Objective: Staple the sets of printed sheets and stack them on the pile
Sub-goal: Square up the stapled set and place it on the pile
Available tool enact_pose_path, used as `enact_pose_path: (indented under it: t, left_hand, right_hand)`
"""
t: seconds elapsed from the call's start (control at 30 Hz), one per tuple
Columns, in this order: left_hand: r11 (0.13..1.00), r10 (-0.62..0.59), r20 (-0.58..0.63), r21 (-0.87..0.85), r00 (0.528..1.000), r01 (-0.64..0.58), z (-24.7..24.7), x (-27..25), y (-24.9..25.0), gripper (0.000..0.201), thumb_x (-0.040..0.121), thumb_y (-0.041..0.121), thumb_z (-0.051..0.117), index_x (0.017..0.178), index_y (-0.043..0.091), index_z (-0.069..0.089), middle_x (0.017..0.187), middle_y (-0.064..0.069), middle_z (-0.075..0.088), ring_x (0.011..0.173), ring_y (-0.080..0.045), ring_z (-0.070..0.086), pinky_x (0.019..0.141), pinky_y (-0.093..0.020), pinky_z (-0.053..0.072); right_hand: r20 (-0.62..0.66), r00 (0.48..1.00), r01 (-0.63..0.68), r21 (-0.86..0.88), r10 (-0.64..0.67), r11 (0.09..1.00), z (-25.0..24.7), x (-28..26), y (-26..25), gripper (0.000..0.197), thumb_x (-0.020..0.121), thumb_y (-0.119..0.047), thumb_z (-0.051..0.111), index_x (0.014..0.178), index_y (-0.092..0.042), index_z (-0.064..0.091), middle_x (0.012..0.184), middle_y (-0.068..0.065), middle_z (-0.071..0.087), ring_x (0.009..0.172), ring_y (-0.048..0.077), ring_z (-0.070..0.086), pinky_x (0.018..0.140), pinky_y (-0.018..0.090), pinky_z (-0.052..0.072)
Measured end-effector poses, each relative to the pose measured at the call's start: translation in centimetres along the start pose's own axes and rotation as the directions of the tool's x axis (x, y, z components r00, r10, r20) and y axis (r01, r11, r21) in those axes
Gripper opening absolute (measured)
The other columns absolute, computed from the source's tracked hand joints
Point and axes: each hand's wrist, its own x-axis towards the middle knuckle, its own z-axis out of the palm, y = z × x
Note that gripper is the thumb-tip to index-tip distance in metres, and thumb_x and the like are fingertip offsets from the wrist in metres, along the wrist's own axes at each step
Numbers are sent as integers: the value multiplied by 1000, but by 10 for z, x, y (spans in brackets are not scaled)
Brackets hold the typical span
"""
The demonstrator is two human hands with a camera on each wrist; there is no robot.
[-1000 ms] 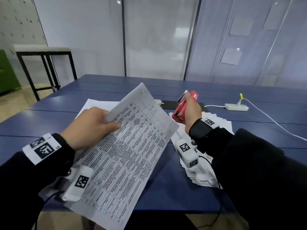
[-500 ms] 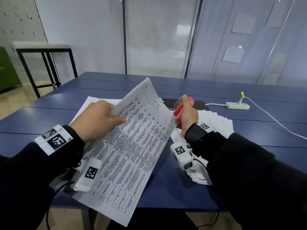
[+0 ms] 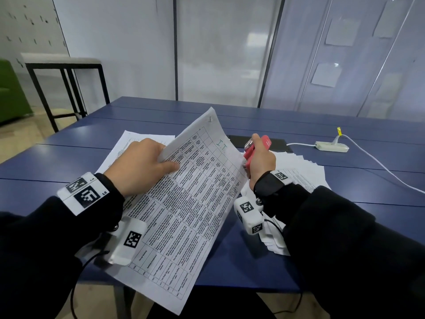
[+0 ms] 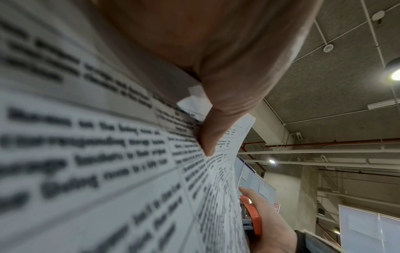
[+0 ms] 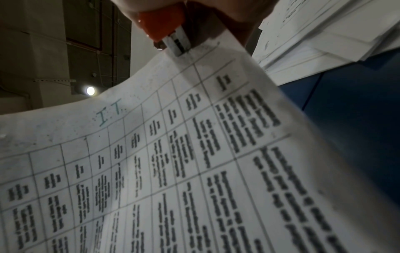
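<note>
While the dark blue slatted table (image 3: 264,125) spreads out beneath and beyond both hands, the fanned, loose heap of white printed sheets (image 3: 305,171) lies on it under and just past the right hand (image 3: 261,161). A flat pile of white printed sheets (image 3: 128,143) rests on the table under the left hand (image 3: 140,166). Raised off the table between the two hands is the set of white sheets printed with a black-ruled table of text (image 3: 184,203), tilted, with "I.T." handwritten near its top edge. The left hand grips this set at its left edge, thumb lying across the printed face and fingers curled behind. The right hand is clenched around a small red plastic stapler (image 3: 253,149), whose metal mouth sits on the set's top right corner. Beyond the right hand, well apart, a white power strip (image 3: 332,146) with its cable lies on the table.
</note>
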Motion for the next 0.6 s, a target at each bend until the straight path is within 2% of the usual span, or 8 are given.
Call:
enact_pose_path:
  t: [0.13,0.27,0.4,0.5,0.53,0.6]
  left_hand:
    - [1000,-2,3,-4,1000,2,0,1,-1,33,93,36,75,74,10,69,68,-10,71,65,-27,68,63,-39,53]
    - [1000,-4,-8,-18,1000,4,-1,1,-2,31,93,35,75,73,12,69,62,-5,68,55,-19,62,55,-30,45]
    - [1000,5,-8,-23,1000,-6,-2,1,-2,31,93,35,75,74,11,70,64,-7,69,55,-20,61,56,-31,48]
    - [1000,18,-8,-18,1000,-18,-1,0,-2,33,93,35,75,73,9,69,63,-8,68,57,-22,62,58,-33,47]
    - [1000,19,-5,-20,1000,-19,-1,0,-2,33,93,34,75,73,9,69,63,-8,67,57,-22,61,58,-33,47]
    - [1000,15,-3,-22,1000,-15,1,-1,-2,33,93,34,75,72,10,69,60,-5,66,55,-20,60,56,-31,45]
  right_hand:
    - [-7,1000,5,8,-5,1000,0,-1,-1,53,80,-64,70,99,-14,66,95,8,71,83,25,69,72,36,57]
    - [-12,1000,11,24,-11,1000,0,-4,-2,52,75,-66,70,92,-17,65,91,6,72,89,28,72,83,44,60]
    - [-10,999,36,22,-36,999,3,-10,-5,67,60,-74,64,92,-15,67,91,8,73,90,29,73,90,51,61]
    - [-14,998,55,49,-54,997,3,-11,-3,74,53,-78,64,90,-13,67,88,8,73,90,32,73,91,51,60]
    - [-18,998,61,57,-60,996,4,-12,-3,71,56,-77,67,87,-12,67,83,6,71,84,30,72,91,50,59]
    - [-51,994,95,46,-92,994,5,-15,-2,59,70,-71,71,78,-12,63,73,3,65,72,24,64,90,49,57]
